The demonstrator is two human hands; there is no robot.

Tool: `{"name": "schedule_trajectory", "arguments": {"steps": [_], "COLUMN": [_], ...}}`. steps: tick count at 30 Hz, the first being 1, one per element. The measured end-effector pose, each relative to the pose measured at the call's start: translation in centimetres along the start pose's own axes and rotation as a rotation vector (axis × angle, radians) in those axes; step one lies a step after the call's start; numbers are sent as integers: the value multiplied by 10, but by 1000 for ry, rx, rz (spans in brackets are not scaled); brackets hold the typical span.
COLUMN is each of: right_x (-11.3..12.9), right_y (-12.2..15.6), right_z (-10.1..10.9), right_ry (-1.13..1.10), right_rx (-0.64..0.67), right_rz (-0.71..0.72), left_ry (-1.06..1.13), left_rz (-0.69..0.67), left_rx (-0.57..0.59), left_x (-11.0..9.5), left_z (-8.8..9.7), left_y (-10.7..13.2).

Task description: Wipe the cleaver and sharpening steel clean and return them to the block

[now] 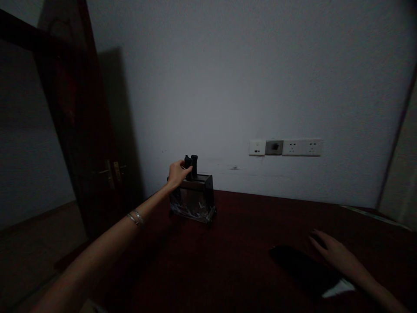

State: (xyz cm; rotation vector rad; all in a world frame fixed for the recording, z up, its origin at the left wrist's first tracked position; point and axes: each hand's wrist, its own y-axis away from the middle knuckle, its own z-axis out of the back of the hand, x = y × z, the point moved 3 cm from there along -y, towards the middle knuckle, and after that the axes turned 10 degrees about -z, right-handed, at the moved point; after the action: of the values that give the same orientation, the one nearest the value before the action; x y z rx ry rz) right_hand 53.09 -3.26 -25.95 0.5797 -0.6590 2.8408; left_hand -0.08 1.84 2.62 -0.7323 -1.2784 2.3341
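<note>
No lettering or number is showing legibly — the wall sockets (301, 148) and the reddish patch (66, 91) on the door (89, 130) are looking too dim to read.

Dim light, grainy dark areas, wall (208, 95) palest mid-frame

From my end, I am losing the left forearm (107, 243) at the lower-left corner and the right forearm (374, 290) at the lower right. The left hand (177, 174) is covering the upper left of the dark stand (193, 195), its fingers hiding part of the black handle (188, 161), so I am not making out that handle's lower end. Gloom is swallowing the underside of the right hand (332, 250) and blurring the outline of the black object (298, 267) beside it. Markings on the wall sockets (301, 148) are coming through too small to read. The door (86, 130) is running past the top edge, the table (234, 248) past the bottom.
</note>
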Motion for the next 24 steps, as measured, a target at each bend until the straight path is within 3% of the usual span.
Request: {"name": "schedule_trajectory", "arguments": {"steps": [12, 24], "right_x": [-4, 8], "right_y": [1, 3], "right_z": [-3, 7], "right_ry": [-2, -19], "right_rx": [-9, 14], "right_rz": [0, -18], "left_ry": [-27, -52], "left_rz": [-10, -65], "left_rx": [8, -52], "left_x": [-3, -23], "left_z": [1, 21], "left_y": [-6, -40]}}
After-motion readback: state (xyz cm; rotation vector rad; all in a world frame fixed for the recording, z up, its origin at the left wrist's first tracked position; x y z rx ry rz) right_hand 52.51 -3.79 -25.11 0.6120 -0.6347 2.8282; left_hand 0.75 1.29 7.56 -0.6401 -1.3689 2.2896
